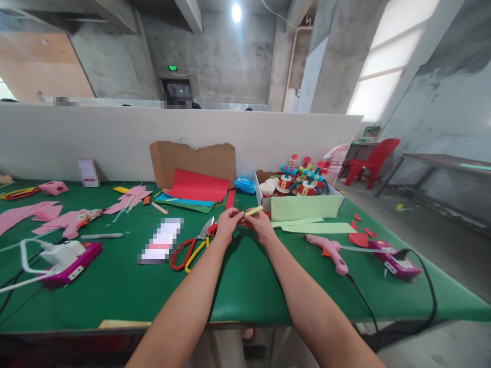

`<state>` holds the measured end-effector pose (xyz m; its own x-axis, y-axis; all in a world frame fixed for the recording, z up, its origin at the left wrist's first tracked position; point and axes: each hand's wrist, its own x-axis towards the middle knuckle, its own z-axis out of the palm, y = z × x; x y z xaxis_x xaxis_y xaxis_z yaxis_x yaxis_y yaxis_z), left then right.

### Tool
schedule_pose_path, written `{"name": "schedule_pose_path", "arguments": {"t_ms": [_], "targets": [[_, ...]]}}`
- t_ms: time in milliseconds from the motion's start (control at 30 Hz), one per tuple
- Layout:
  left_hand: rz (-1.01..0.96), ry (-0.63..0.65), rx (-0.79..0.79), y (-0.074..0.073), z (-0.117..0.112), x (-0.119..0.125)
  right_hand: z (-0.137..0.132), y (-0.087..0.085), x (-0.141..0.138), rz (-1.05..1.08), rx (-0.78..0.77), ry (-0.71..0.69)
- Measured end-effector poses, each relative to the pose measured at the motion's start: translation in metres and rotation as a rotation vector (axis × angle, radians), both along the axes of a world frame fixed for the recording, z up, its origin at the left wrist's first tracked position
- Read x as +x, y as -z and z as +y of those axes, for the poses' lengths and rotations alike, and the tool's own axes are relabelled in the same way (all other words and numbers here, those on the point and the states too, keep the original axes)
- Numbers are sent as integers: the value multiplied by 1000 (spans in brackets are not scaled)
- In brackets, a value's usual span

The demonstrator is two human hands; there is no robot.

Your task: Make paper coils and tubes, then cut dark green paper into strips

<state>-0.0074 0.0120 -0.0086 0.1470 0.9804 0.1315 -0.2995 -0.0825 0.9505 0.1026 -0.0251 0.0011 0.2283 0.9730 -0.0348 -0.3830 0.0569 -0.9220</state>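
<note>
Both my hands meet over the middle of the green table (245, 296). My left hand (228, 224) and my right hand (261, 224) are both pinched on a small yellow paper strip (253, 210) held between them just above the tabletop. Red-and-yellow-handled scissors (192, 246) lie on the table just left of my left hand. A pink glue gun (330, 251) lies to the right of my right hand, its black cord running off the front edge.
Red, blue and green paper sheets (197, 188) lean on cardboard at the back. A white box (303, 202) holds colourful paper-cup crafts, with pale green sheets (307, 217) beside it. Pink cut-outs (46, 214) lie left. Purple power strips (395, 258) sit at both sides. A red chair (370, 161) stands far right.
</note>
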Motion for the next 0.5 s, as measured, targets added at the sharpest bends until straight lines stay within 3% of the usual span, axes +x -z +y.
{"name": "schedule_pose_path", "arguments": {"t_ms": [500], "targets": [[9, -16, 33, 4, 3, 1, 2, -2, -5, 115, -67, 41]]}}
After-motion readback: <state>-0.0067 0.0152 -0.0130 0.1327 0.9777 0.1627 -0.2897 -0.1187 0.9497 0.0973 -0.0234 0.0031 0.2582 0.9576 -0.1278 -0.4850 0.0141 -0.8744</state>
